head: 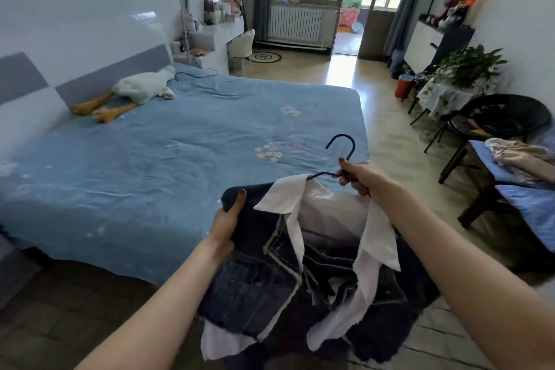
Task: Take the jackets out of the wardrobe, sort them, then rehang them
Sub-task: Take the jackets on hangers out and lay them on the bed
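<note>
Fingers (350,180) of the right hand (359,179) curl round the neck of a dark blue hanger (342,149), just below its hook, which points up and to the left over the near right corner of the bed (150,159). The thumb, with a dark red nail, lies along the wire. The left hand (225,225) grips the left shoulder of a dark denim jacket (264,273): its thumb presses down on top of the cloth, and the other fingers are hidden beneath it, so I cannot tell how they lie.

The jacket hangs on the hanger between the two hands, in front of the person and near the camera. It has a white collar (282,198) and white lining, and its front lies open with pale seam edges showing. Its lower hem droops over a dark rug (420,294) on the floor.

Behind it, the bed spreads across the left and middle of the room under a blue cover with small flower patterns. A white goose plush toy (141,88) with orange legs lies at the far left by the headboard. To the right stands a dark chair (498,117), and nearer, a bench with blue cushions (528,201) carries a heap of pale clothes (522,156). A leafy potted plant (471,64) stands further off on the right.
</note>
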